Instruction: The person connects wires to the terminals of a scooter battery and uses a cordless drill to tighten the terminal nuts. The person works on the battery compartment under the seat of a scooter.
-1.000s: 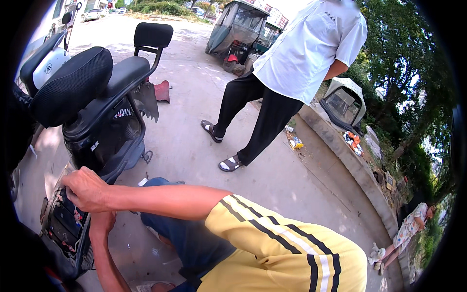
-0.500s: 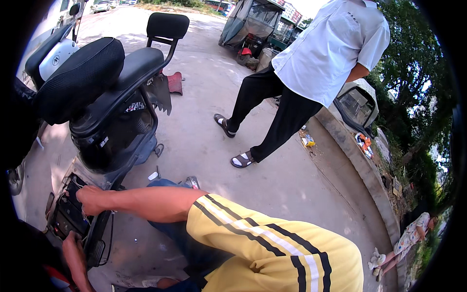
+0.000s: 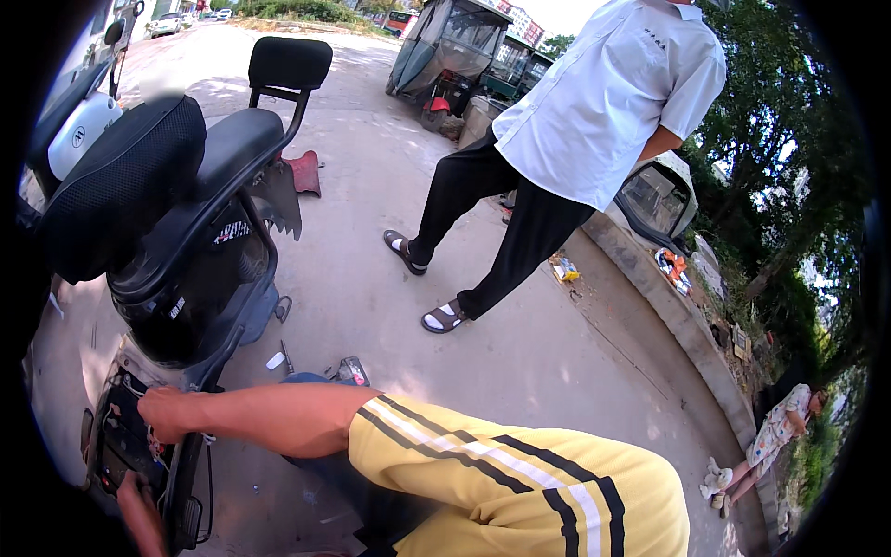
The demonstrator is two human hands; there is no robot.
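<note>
Since the earlier frames, the view has swung so the scooter [image 3: 176, 269] sits more to the left and the right hand [image 3: 167, 413] has slid lower along its rear, now resting on the upper edge of the opened compartment [image 3: 125, 446] at the scooter's tail. That hand's fingers are curled together against the edge; whether they clamp any part cannot be told. The left hand [image 3: 139, 506] comes up from the bottom edge of the picture, its fingers bent against the lower part of the same compartment, and its grip cannot be told either. Dark wiring and parts fill the compartment between the two hands. The right arm wears a yellow sleeve with black and white stripes [image 3: 501, 464]. On the concrete ground [image 3: 520, 362] just beside the scooter's rear lie a small white piece [image 3: 276, 360] and a small tool [image 3: 353, 369]. Farther off a person in a white shirt and black trousers [image 3: 557, 158] stands in sandals, and covered three-wheelers [image 3: 445, 46] are parked beyond.
</note>
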